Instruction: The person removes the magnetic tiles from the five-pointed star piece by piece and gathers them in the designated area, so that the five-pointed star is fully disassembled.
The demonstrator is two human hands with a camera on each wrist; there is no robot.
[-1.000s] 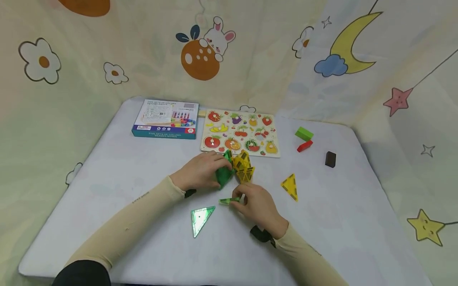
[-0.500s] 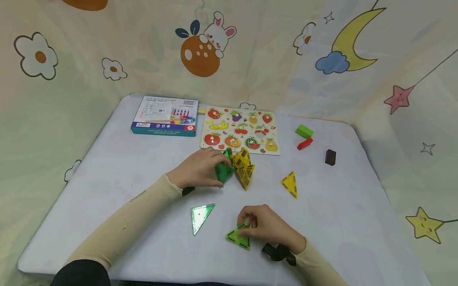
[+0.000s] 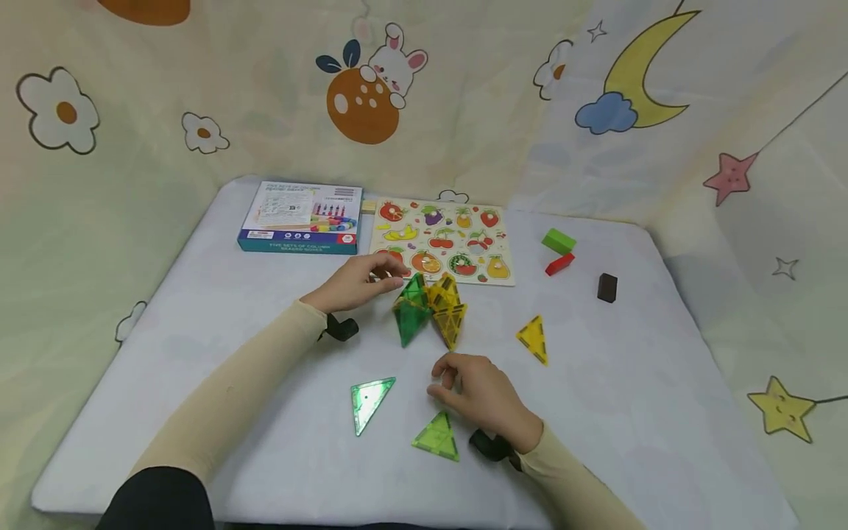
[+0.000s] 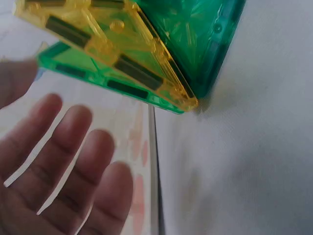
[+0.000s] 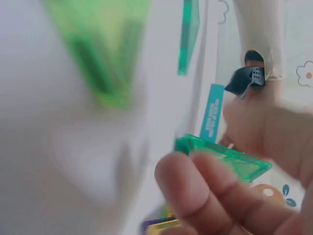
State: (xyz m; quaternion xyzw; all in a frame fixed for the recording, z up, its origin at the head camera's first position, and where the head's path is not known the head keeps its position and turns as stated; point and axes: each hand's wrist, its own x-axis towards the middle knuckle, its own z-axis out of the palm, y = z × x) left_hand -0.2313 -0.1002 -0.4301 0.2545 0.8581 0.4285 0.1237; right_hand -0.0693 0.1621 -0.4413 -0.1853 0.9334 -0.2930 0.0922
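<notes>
A small standing structure of green and yellow triangle tiles (image 3: 429,309) sits mid-table. My left hand (image 3: 387,271) hovers just left of and behind it with straight fingers (image 4: 73,161), apart from the structure (image 4: 146,58). My right hand (image 3: 442,383) rests in front of the structure, fingers loosely curled and holding nothing. A light green triangle tile (image 3: 437,438) lies flat just below that hand. Another green triangle (image 3: 369,401) lies to its left, and a yellow triangle (image 3: 533,338) to the right. The right wrist view is blurred, showing fingertips (image 5: 210,196) before a green tile (image 5: 230,159).
At the back of the table (image 3: 662,412) lie a blue-edged box (image 3: 301,217) and a fruit puzzle board (image 3: 440,243). A green block (image 3: 559,240), a red block (image 3: 559,263) and a dark block (image 3: 606,287) sit at the back right. Patterned cloth walls surround the table.
My right hand brought the light green triangle toward the front, laid it flat and let go. My left hand came off the tile structure and opened.
</notes>
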